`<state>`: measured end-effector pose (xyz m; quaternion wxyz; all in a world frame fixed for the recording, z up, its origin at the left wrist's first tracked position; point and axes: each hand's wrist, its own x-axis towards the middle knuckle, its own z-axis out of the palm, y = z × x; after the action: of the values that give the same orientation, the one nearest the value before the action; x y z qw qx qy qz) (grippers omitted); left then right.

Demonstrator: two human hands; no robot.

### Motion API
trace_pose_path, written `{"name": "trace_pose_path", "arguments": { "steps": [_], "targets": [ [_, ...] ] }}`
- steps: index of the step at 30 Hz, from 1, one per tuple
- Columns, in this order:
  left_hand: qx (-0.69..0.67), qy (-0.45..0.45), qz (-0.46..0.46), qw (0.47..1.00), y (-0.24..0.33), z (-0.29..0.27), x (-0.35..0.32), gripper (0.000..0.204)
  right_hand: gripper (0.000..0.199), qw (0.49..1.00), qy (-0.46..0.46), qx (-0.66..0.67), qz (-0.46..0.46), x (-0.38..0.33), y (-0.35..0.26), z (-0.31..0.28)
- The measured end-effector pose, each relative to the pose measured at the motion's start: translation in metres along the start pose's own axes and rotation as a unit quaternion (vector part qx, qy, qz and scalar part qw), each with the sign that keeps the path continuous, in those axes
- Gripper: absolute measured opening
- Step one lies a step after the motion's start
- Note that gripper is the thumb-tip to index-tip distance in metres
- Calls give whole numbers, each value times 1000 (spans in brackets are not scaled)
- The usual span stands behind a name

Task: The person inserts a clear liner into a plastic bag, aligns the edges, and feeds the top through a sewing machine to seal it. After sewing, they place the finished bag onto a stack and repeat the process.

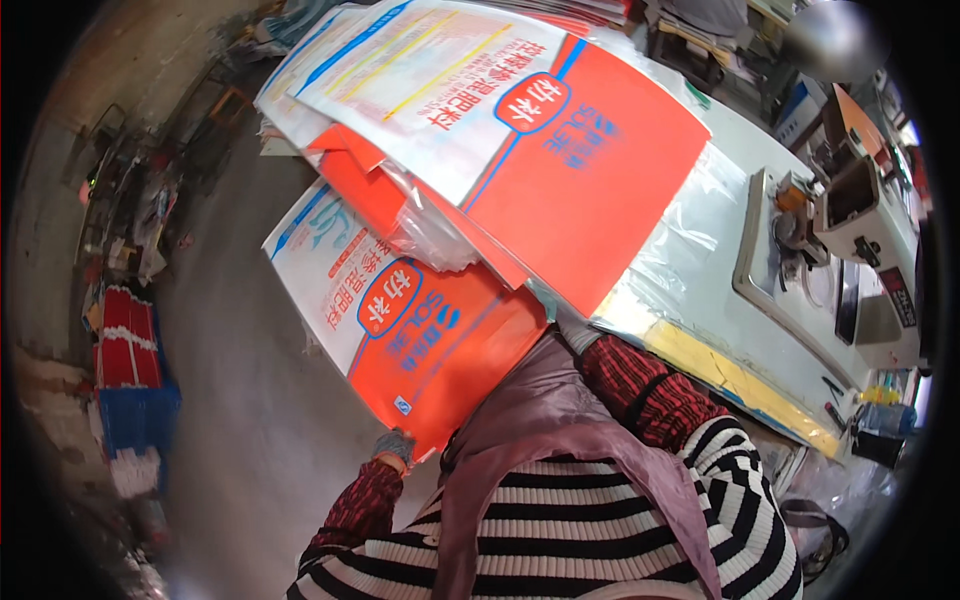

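Observation:
An orange and white printed plastic sack (465, 335) hangs in front of my body, over the near side of the table. My left hand (396, 446), in a grey glove, is closed on its lower left corner. Close to the sack's right corner is my gloved right hand (578, 334), beside the edge of the stack; its fingers are hidden. A stack of similar flat sacks (610, 190) lies on the table, its top one spread wide. Between the stack and the hanging sack, a folded orange sack with clear plastic lining (435, 232) sticks out.
A sewing machine (870, 225) stands at the right on the white table (715, 275). Yellow strip material (720, 362) runs along the near table edge. On the floor at left are red (128, 340) and blue bundles (138, 425). Bottles and a dark cup (876, 447) sit at far right.

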<state>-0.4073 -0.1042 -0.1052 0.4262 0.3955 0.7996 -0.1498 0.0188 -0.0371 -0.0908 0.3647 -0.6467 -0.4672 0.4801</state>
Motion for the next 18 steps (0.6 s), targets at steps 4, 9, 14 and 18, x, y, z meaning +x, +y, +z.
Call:
{"name": "trace_pose_path", "arguments": {
  "steps": [4, 9, 14, 18],
  "targets": [
    [553, 41, 190, 811, 116, -47, -11, 34, 37, 997, 71, 6, -19, -12, -4, -26],
    [-149, 188, 571, 785, 329, -34, -131, 20, 38, 985, 159, -11, -60, -109, 20, -59],
    [31, 285, 768, 573, 453, 94, -228, 37, 27, 972, 90, -182, -117, -84, 20, -48],
    [136, 249, 716, 638, 489, 152, -217, 41, 13, 999, -37, -37, 10, -140, -29, -99]
  ]
}}
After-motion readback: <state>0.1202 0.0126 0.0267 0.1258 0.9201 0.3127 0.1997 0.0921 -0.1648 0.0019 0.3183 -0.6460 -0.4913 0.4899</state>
